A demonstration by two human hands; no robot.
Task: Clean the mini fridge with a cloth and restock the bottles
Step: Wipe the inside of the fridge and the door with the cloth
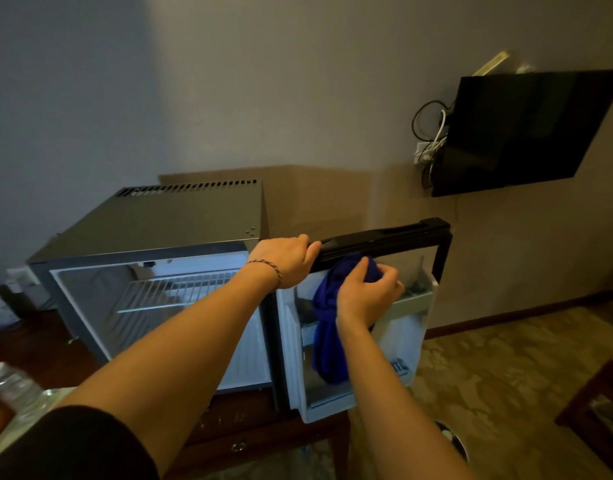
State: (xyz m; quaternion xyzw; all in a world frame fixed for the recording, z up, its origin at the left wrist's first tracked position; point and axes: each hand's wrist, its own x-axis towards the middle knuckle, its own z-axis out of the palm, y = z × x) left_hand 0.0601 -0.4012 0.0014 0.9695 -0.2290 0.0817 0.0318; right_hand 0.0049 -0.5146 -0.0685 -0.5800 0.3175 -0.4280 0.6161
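right now the blue cloth (327, 327) is hanging bunched against the inner side of the open fridge door (364, 327), sitting at about four o'clock from the frame's centre, its upper end pressed up near the door's black top edge and its lower end trailing down toward the bottom door shelf. the right hand (367, 296) is gripping the cloth's top, fingers curled round the fabric and holding it to the door lining just above the upper door shelf (416, 299). the left hand (286, 259) is clasping the door's top edge at its hinge end, fingers wrapped over the black rim, a thin braided band showing on the wrist. the mini fridge (166, 220) is standing at nine o'clock from the cloth, its cavity lit, with a wire shelf (173, 289) lying across the inside. it is resting on a dark wooden cabinet (263, 431). a clear plastic bottle (10, 386) with a white cap is showing at eight o'clock, blurred, in the lower left corner. a dark wall-mounted screen (527, 133) is hanging at two o'clock, cables bunching at its left edge.
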